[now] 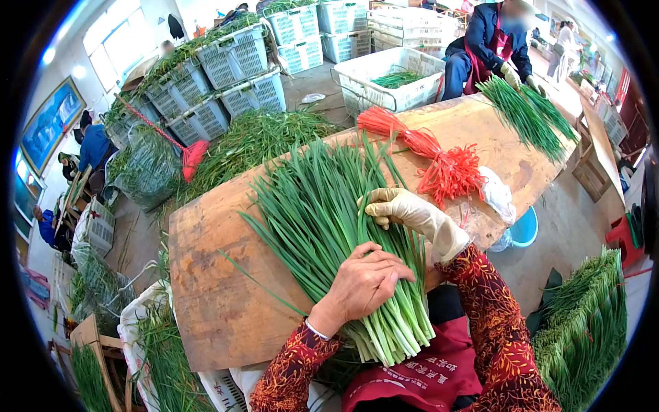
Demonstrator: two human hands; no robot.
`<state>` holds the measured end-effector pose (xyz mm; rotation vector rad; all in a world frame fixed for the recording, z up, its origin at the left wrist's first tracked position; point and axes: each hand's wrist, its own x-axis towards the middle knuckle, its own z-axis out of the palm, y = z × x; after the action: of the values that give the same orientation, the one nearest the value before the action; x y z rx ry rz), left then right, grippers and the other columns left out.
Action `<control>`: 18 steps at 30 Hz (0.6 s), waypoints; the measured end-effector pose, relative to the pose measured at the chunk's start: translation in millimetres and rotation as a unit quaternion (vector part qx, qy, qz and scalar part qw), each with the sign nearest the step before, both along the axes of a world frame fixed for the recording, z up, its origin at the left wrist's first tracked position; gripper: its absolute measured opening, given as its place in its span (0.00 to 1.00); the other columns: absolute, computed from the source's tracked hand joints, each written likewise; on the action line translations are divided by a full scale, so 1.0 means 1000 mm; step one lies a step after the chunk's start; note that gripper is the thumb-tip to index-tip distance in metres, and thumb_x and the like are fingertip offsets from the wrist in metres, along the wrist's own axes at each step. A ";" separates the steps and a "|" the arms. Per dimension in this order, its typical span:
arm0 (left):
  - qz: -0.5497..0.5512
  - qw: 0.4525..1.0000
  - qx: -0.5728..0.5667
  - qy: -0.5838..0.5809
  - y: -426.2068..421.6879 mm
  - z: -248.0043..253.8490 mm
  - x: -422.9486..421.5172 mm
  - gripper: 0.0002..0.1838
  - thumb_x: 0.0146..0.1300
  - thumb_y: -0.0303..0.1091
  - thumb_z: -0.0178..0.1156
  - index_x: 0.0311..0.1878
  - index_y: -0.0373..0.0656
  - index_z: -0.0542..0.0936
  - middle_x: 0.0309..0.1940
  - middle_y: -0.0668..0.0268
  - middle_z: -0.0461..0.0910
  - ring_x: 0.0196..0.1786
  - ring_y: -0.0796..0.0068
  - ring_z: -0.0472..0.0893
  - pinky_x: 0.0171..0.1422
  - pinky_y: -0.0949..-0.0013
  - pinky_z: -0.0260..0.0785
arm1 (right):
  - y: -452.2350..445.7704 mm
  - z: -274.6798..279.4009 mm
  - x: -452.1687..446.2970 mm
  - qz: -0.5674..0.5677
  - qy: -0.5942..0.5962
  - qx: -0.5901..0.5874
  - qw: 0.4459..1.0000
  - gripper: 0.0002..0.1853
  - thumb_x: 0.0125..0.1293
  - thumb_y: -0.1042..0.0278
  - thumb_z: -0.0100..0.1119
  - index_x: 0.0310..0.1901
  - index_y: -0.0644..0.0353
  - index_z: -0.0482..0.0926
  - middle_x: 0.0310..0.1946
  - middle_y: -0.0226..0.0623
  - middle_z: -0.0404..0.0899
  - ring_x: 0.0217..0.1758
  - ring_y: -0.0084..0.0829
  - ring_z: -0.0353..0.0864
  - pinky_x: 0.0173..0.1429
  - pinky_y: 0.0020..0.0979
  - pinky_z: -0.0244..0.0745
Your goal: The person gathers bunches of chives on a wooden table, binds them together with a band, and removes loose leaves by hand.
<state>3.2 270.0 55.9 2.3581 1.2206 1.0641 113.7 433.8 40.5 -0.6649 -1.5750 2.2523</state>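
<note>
Head view: a loose heap of long, flat-leaved green stalks (316,206) lies across a worn brown wooden tabletop (226,295), leaf tips toward the far edge, pale ends over the near edge by a dark red cloth apron (425,378).
Left hand: the bare left hand (367,281) comes in from the lower left, wrist bent, back of the hand up, lying over the lower part of the stalks; its fingers point right, slightly bent and close together. Whether they grip any stalks cannot be told, as their undersides are hidden.
Right hand: the right hand (405,213), in a cream rubber glove, reaches up from the lower right with the wrist bent leftward; its fingers curl inward, thumb near the forefinger, at the leaves' right side. Whether a blade is pinched there cannot be told.
Sleeves: two, dark red with an orange leaf pattern.
Red strips: one long hank of red plastic strips (436,158), drawn in near its middle, beyond the right hand.
White bundle: one crumpled white piece (498,196), just beside the strips.
Basin: one round light-blue basin (525,226), below the table's right side.
Co-worker: one person (480,48) at the far end, two gloved hands at more green stalks (525,117).
Near crate: one white slatted plastic crate (391,82), beyond the table.
</note>
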 end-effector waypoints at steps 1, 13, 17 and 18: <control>0.000 1.000 0.002 -0.001 0.000 0.000 0.000 0.17 0.61 0.29 0.40 0.36 0.48 0.82 0.37 0.72 0.83 0.45 0.73 0.80 0.58 0.62 0.63 | 0.002 -0.002 0.001 -0.004 -0.023 0.025 0.999 0.12 0.61 0.66 0.62 0.43 0.62 0.75 0.30 0.30 0.79 0.20 0.15 0.68 0.27 0.17 0.66; 0.000 1.000 0.004 -0.002 -0.001 0.001 0.000 0.17 0.60 0.29 0.40 0.36 0.48 0.82 0.36 0.71 0.83 0.45 0.73 0.80 0.58 0.63 0.63 | -0.010 0.006 0.007 -0.001 0.021 -0.005 1.000 0.10 0.61 0.67 0.63 0.40 0.62 0.76 0.33 0.33 0.80 0.21 0.16 0.69 0.28 0.17 0.66; -0.001 1.000 0.003 0.003 -0.001 0.003 0.000 0.17 0.60 0.29 0.40 0.37 0.48 0.82 0.36 0.71 0.83 0.45 0.72 0.79 0.59 0.63 0.62 | -0.012 0.000 0.007 -0.020 0.019 0.014 1.000 0.10 0.60 0.68 0.63 0.40 0.62 0.76 0.33 0.32 0.80 0.21 0.16 0.69 0.28 0.17 0.66; 0.000 1.000 0.003 0.004 -0.001 0.003 0.000 0.17 0.60 0.29 0.40 0.37 0.48 0.82 0.36 0.71 0.83 0.45 0.72 0.79 0.59 0.63 0.62 | -0.013 -0.001 0.007 -0.025 0.016 0.026 0.999 0.10 0.61 0.68 0.62 0.41 0.62 0.76 0.33 0.32 0.80 0.21 0.16 0.69 0.28 0.17 0.66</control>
<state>3.7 269.2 58.6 2.3697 1.2211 1.0609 120.5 421.3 39.1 -0.6446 -1.5774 2.1683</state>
